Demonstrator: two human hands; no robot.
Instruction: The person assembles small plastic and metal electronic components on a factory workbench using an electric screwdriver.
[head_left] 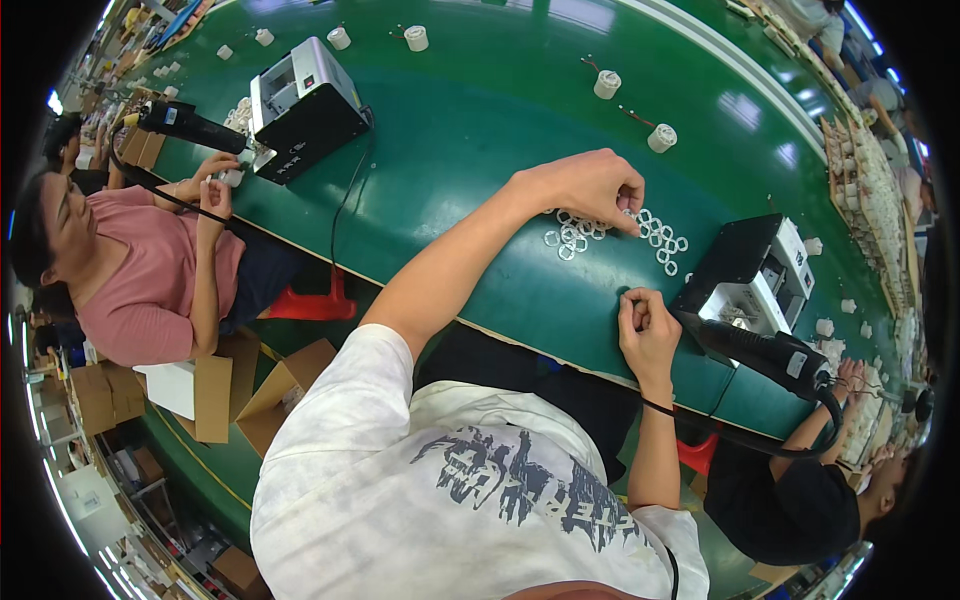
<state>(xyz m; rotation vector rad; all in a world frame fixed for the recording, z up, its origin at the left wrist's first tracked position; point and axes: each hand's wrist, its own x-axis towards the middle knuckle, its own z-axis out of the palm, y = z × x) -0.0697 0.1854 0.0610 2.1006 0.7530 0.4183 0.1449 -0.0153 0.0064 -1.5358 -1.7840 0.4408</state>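
Note:
My left hand (592,190) reaches across the green table, its fingers bent down over a loose group of flat white rings (572,238). Thumb and forefinger close around one white ring (630,214) at the group's edge; whether it is lifted cannot be seen. More rings (655,232) spread to the right of these fingertips. Nearer to me, my right hand (650,332) is held near the table's front edge with its fingers curled together. Anything inside that grip is hidden. Just right of it stands a black and white bench machine (745,265).
A black handheld tool (760,355) with a cable lies at the machine's front. Another machine (308,108) stands left, beside a co-worker in a pink shirt (150,270). White cylindrical parts with wires (607,84) stand along the far side. Cardboard boxes (285,390) sit below the left edge.

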